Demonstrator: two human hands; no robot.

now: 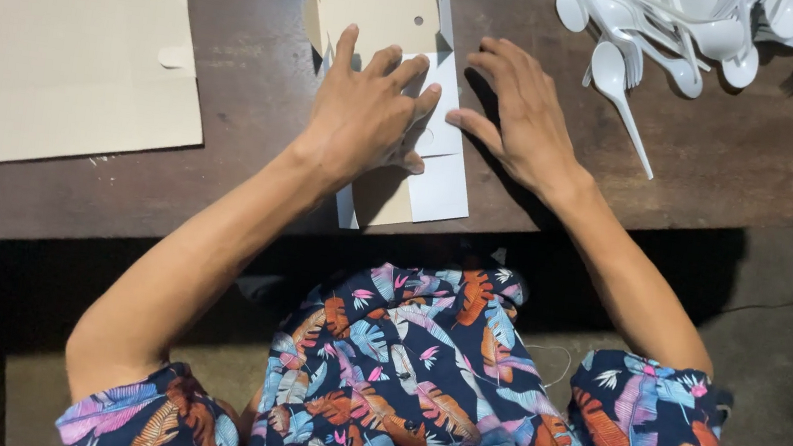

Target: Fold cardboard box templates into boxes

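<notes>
Left hand (367, 109): laid palm down on the folded carton blank (401, 103), fingers spread apart and pressed flat against the card; nothing is gripped.
Right hand (521, 112): set at 3 o'clock of the left hand, palm down, fingers slightly parted and pointed toward 11 o'clock; the thumb tip is seen touching the white flap of the blank, the rest of the hand rests on the wood.
Folded carton blank: placed at the near middle of the dark wooden table (262, 86), tan on its upper face and white on the panels toward 5 o'clock; it is partly covered by the left hand.
Flat cardboard sheets (56, 40): stacked at 9 o'clock of the left hand, well apart from it, with small round tabs on the right edge.
White plastic spoons and forks (692, 32): heaped loosely at 2 o'clock of the right hand, one spoon lying nearer than the rest.
Clothing: a dark leaf-patterned shirt (417, 387) is seen at 6 o'clock.
</notes>
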